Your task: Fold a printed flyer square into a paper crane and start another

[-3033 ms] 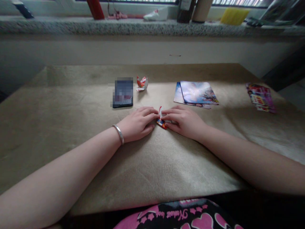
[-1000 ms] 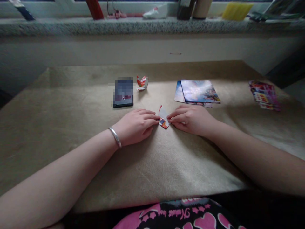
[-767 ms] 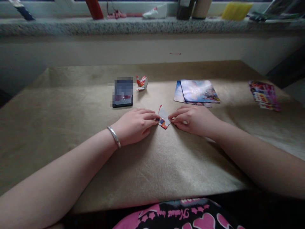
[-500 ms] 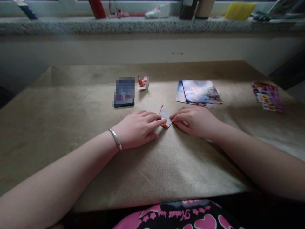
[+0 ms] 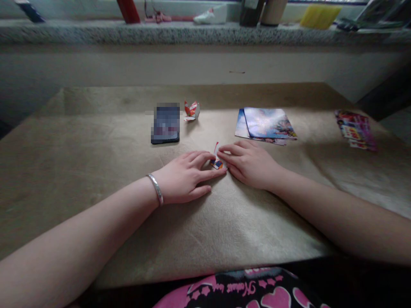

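Observation:
A small piece of folded paper (image 5: 217,164) lies on the table between my hands, with a white side, an orange and dark blue printed part and a thin red tip pointing away from me. My left hand (image 5: 188,177) rests flat with fingers apart, two fingertips pressing the paper's left and near edges; its thumb lies off the paper. From the right, the fingers of my right hand (image 5: 250,164) close over the paper's right edge and hide part of it. Beyond my left hand stands a red and white folded paper figure (image 5: 192,111).
A dark phone-like device (image 5: 166,124), partly pixelated, lies at the back left. Printed glossy sheets (image 5: 271,122) are stacked beyond my right hand. Colourful cards (image 5: 355,130) lie fanned at the right. A stone windowsill (image 5: 180,34) with several items runs behind the table (image 5: 192,239).
My right hand has moved left over the paper, its fingers now covering the right part. More of the printed side shows, and less white. My left fingers have spread slightly.

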`<state>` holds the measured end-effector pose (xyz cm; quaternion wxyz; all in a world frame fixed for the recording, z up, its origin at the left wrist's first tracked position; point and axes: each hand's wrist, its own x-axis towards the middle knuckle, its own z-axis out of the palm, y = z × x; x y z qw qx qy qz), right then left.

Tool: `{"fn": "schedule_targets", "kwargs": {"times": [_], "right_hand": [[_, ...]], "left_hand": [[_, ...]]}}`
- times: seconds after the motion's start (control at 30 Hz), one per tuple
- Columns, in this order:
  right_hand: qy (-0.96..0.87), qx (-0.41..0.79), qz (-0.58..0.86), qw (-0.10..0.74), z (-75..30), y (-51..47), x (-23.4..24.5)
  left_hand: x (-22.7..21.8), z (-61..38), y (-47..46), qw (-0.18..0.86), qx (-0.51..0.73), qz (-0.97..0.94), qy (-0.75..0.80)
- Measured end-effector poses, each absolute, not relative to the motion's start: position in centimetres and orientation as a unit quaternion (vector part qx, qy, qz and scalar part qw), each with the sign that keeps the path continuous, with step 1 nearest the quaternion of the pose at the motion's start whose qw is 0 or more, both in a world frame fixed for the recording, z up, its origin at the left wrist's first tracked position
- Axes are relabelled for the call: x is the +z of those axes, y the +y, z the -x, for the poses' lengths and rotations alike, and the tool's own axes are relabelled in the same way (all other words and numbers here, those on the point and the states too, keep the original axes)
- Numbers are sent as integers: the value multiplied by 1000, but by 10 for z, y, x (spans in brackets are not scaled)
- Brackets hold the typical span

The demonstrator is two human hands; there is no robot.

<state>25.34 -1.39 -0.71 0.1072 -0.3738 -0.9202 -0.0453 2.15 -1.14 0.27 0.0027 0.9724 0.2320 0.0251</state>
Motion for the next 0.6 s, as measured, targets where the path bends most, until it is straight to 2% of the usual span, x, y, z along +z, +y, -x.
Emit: {"fn": "schedule_targets", "kwargs": {"times": [0.37, 0.6], "right_hand": [[-908, 9, 407, 102, -252, 0, -15], [-903, 26, 408, 132, -255, -3, -15]], "left_hand": [[8, -22, -5, 39, 15, -979, 202], [-3, -21, 1, 82, 107, -964, 228]]}}
